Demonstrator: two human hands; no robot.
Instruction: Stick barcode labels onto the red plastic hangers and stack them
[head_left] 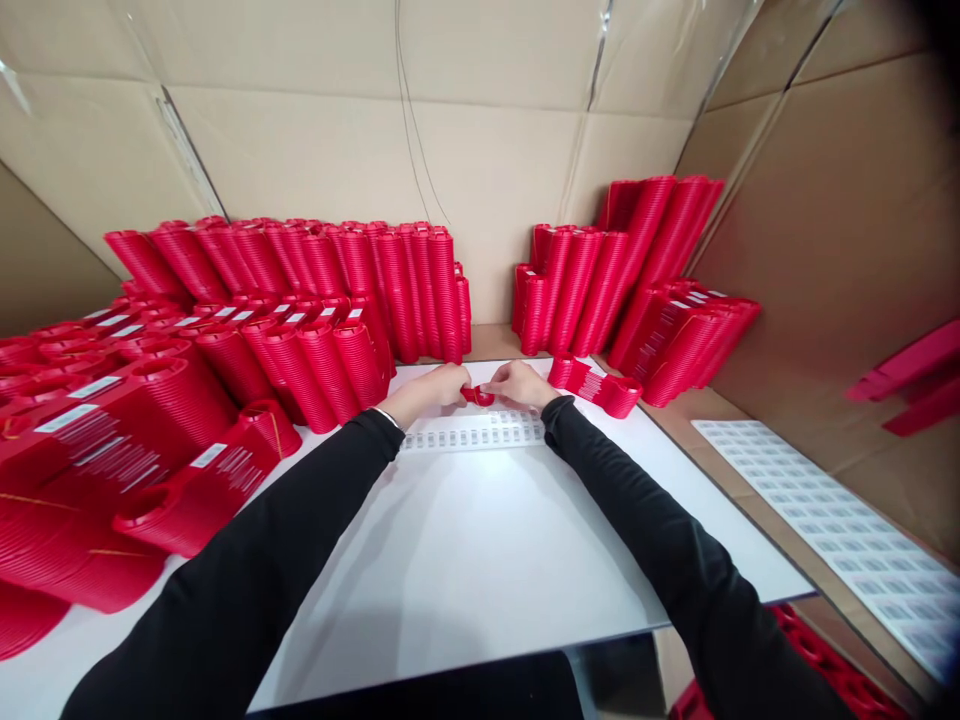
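Pale cardboard wall [300, 150] along the back, dark gaps at some seams. Two thin wires [400, 45] hanging against it. Browner cardboard panel [832, 220] at right. White tabletop [480, 560] below, brightly lit at centre.

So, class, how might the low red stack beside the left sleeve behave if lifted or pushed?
The low red stack would probably slide rather than tip, being broad. Lifted, it may hold together, as a thin band seems to cross one end. Its ridged edge hints at some flex.

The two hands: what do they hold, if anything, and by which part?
A small red piece, material unclear: the left hand holds its left end; the right hand is at its right.
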